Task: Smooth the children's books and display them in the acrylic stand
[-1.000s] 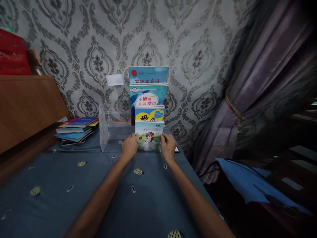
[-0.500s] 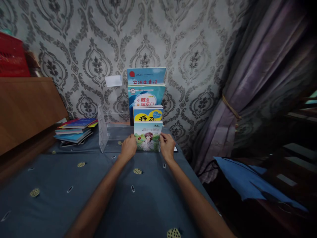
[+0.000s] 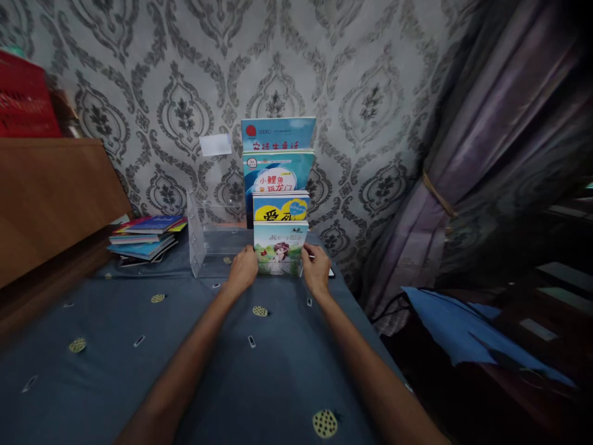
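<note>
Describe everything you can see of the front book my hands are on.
The front book is closed, with a glossy-looking cover: pale sky, green ground, a cartoon girl in the middle and Chinese characters across the top. It stands upright, cover toward the camera, nearest in a stepped row of four books, just in front of the yellow book. The left hand grips its left edge, the right hand its right edge. No damage shows.

Book stack (image 3: 146, 238) lies left; purple curtain (image 3: 486, 154) (tied back) hangs right.
</note>
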`<control>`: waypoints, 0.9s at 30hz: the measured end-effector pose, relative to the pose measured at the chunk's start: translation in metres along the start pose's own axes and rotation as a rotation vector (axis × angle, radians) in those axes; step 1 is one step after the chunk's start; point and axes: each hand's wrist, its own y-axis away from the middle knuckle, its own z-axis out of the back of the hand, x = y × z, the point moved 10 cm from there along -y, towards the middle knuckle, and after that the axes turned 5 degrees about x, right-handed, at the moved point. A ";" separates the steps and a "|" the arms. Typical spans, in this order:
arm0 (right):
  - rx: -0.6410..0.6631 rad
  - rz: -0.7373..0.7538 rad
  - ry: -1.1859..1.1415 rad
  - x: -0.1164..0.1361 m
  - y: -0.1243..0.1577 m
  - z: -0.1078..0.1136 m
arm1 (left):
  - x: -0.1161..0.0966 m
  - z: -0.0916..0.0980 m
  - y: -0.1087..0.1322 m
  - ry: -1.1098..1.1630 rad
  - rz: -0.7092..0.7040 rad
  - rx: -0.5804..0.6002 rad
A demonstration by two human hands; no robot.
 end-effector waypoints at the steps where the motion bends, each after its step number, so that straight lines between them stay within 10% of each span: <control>1: 0.003 -0.003 0.002 0.000 0.000 0.000 | 0.000 0.000 0.000 0.007 -0.004 0.002; 27: -0.002 -0.092 0.031 0.014 0.047 0.011 | 0.025 0.001 0.021 0.145 -0.238 -0.159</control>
